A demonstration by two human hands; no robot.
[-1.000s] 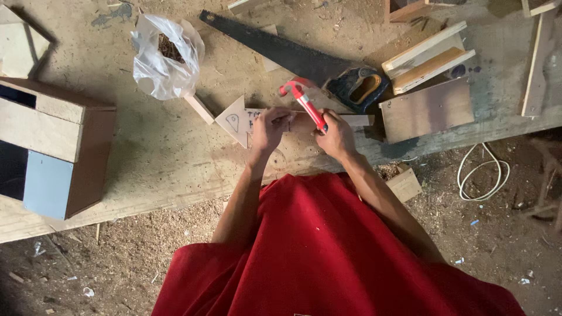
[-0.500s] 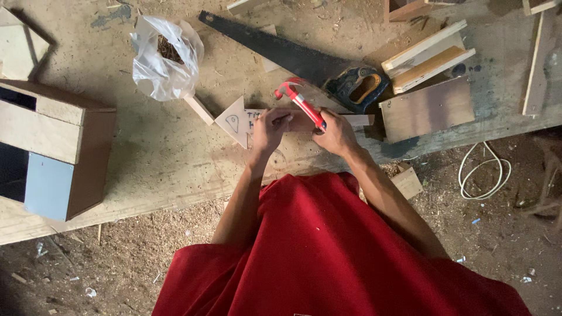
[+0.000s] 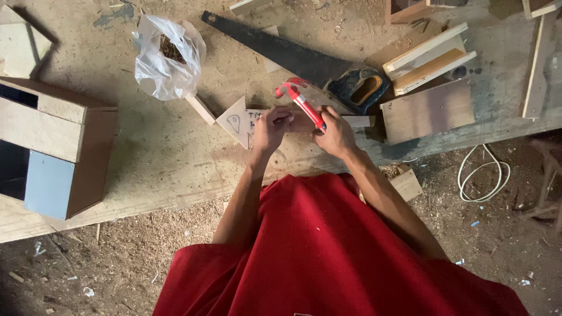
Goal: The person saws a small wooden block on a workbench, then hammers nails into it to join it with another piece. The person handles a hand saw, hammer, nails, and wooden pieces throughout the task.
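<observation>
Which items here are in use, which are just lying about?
In use: red hammer in the right hand; small wooden piece steadied by the left hand.

Lying about: hand saw, plastic bag, wooden box, flat board, stacked wood strips, white cord.

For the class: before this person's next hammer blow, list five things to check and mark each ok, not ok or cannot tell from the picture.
1. Right hand grips the red hammer firmly by its handle: ok.
2. Left hand steadies the small wooden piece on the workbench: ok.
3. Left fingertips clear of the strike point: cannot tell, since the hands hide it.
4. A nail is set upright: cannot tell, too small to see.
5. Handsaw lies apart from the hands: not ok, its handle sits just beyond the hammer head.
</observation>
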